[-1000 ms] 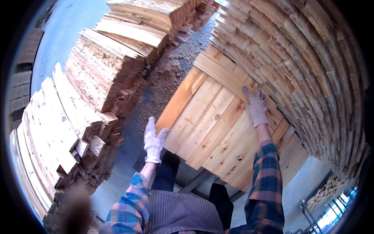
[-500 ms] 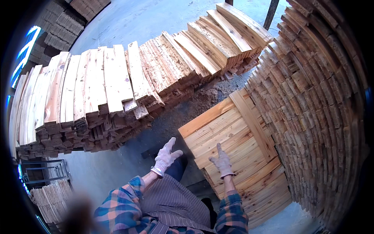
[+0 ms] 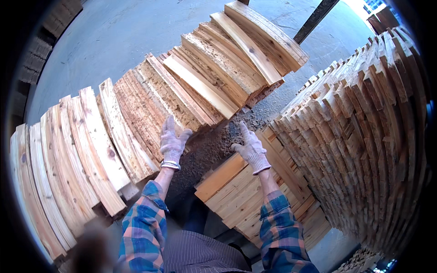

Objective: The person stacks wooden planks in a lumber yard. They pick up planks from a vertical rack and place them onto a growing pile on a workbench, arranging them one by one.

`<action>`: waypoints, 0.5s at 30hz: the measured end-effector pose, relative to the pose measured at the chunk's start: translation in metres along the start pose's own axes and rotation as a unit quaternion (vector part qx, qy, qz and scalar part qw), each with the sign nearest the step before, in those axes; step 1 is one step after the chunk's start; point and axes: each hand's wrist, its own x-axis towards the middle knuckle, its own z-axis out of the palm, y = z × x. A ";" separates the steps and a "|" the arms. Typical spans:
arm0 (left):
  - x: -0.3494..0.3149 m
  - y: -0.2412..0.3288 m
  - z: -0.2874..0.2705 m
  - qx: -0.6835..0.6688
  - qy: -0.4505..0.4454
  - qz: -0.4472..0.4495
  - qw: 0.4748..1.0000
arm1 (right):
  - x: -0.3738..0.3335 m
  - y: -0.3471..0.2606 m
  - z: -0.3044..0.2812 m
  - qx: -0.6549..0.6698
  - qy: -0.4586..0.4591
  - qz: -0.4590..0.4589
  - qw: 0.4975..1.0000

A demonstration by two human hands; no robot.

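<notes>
Both of my hands wear pale knit gloves and reach forward, empty. My left hand (image 3: 173,142) has its fingers apart in front of the near ends of a long row of stacked wooden boards (image 3: 136,98); whether it touches them I cannot tell. Off to the right, my right hand (image 3: 251,148) is spread with its forefinger stretched out, above the gap beside a lower pile of flat-laid planks (image 3: 227,175). One board (image 3: 284,170) lies crosswise on that pile. Lighter planks, among them a pale one (image 3: 200,86), lie on top of the row.
A tall stack of boards (image 3: 341,132) rises close on the right. Wood debris (image 3: 218,143) covers the ground between row and pile. A dark metal post (image 3: 316,20) stands beyond the row. More stacked wood (image 3: 41,54) is at the far left.
Both hands have moved forward, away from above the low pile toward the row of boards. The view has shifted, bringing the row closer. The hands stay empty.
</notes>
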 end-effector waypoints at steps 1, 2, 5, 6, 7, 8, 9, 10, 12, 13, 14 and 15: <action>0.027 0.004 0.011 0.043 -0.029 -0.053 0.997 | 0.025 -0.004 -0.016 -0.049 0.027 -0.002 0.998; 0.054 0.007 0.019 0.093 -0.062 -0.105 0.988 | 0.050 -0.008 -0.029 -0.096 0.050 -0.007 0.994; 0.107 0.003 0.053 0.197 -0.026 -0.078 0.977 | 0.119 -0.008 -0.083 -0.189 0.133 0.045 0.972; 0.109 -0.010 0.067 0.191 0.057 0.032 0.979 | 0.139 -0.010 -0.100 -0.203 0.166 0.076 0.962; 0.106 -0.022 0.075 0.144 0.051 0.011 0.988 | 0.166 -0.017 -0.106 -0.208 0.160 0.081 0.962; 0.104 -0.014 0.080 0.139 0.012 -0.007 0.990 | 0.183 -0.014 -0.120 -0.222 0.160 0.104 0.956; 0.104 -0.016 0.080 0.144 0.014 -0.002 0.989 | 0.199 -0.017 -0.126 -0.230 0.159 0.117 0.953; 0.104 -0.015 0.081 0.147 0.014 0.007 0.989 | 0.211 -0.011 -0.126 -0.257 0.139 0.133 0.947; 0.104 -0.007 0.081 0.133 0.011 0.027 0.991 | 0.230 0.002 -0.128 -0.312 0.106 0.168 0.929; 0.104 -0.015 0.078 0.142 0.012 0.021 0.990 | 0.240 -0.009 -0.119 -0.321 0.082 0.172 0.928; 0.103 -0.016 0.079 0.136 0.009 0.020 0.990 | 0.244 -0.003 -0.124 -0.304 0.084 0.167 0.934; 0.103 -0.017 0.081 0.137 0.008 0.028 0.990 | 0.247 0.003 -0.129 -0.288 0.068 0.173 0.939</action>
